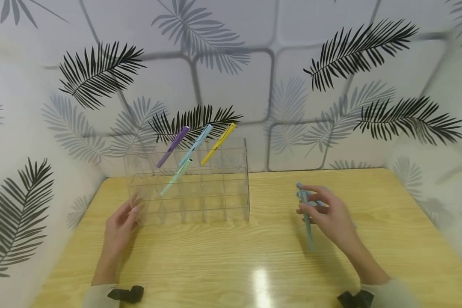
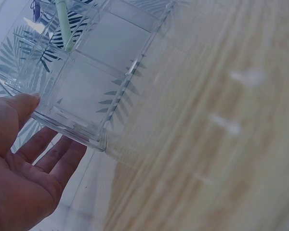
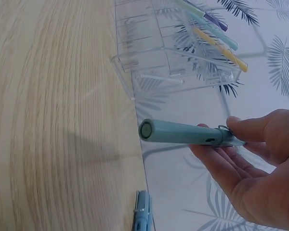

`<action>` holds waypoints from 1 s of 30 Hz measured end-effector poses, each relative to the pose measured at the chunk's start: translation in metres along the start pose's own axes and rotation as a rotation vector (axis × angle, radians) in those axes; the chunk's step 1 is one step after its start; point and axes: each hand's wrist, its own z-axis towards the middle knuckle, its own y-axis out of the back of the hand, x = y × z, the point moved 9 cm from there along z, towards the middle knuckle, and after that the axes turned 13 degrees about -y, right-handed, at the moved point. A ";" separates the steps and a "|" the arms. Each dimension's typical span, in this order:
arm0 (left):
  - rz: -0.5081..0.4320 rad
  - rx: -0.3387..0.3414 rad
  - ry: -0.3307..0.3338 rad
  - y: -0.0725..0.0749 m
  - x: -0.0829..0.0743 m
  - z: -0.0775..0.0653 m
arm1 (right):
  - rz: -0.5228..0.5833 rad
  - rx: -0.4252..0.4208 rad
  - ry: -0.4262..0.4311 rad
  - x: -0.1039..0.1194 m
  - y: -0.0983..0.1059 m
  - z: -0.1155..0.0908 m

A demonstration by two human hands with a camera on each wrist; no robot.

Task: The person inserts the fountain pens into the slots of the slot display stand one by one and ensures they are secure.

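Observation:
A clear plastic pen organizer (image 1: 247, 192) with several compartments stands on the table. My left hand (image 1: 119, 224) grips its left side wall, thumb on one face and fingers on the other. Purple (image 1: 173, 146), light blue (image 1: 195, 145) and yellow (image 1: 218, 144) pens lean in its back row. A light green pen (image 1: 176, 177) leans in a row further forward. Right of the organizer, my right hand (image 1: 333, 218) pinches a grey-blue pen (image 3: 180, 132) between thumb and fingers, held tilted above the table. Beneath that hand lies a blue pen (image 3: 142, 211), partly hidden.
The wooden table (image 1: 215, 265) reaches back to a wall (image 1: 231, 94) printed with dark and grey leaves. Table wood lies between the organizer and my right hand. A bright light reflection shows near the front.

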 end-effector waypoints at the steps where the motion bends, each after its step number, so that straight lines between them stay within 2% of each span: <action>1: -0.004 0.001 -0.001 0.000 0.000 0.000 | 0.000 -0.007 -0.003 0.001 -0.002 0.001; 5: -0.004 -0.004 -0.001 0.000 0.000 0.001 | 0.009 -0.043 -0.001 0.004 -0.008 0.004; 15: -0.005 0.007 0.003 -0.001 0.002 0.000 | 0.068 -0.133 0.096 0.022 -0.033 0.012; 24: 0.013 0.002 0.022 0.003 0.006 -0.002 | 0.150 -0.143 0.149 0.046 -0.065 0.028; 30: 0.012 0.009 0.008 0.001 0.005 0.001 | 0.207 -0.122 0.174 0.061 -0.082 0.037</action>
